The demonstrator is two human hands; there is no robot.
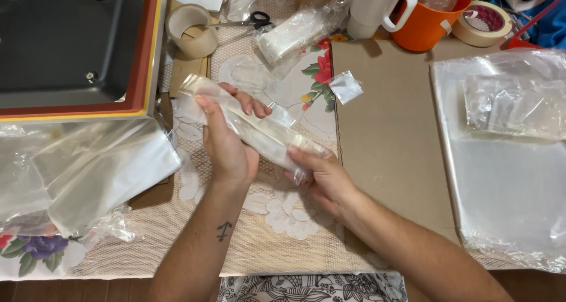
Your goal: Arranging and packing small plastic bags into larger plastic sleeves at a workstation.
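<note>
While both grip it at mid-frame, the left hand (pixel 227 146) wraps the upper end of a clear plastic packet (pixel 253 128) and the right hand (pixel 321 175) pinches its lower end; beyond, scissors (pixel 250 20) lie on the table (pixel 277 231).

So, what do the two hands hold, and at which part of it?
Both hold one long clear plastic bag. The left hand grips its upper-left end, and the right hand holds its lower-right end.
</note>
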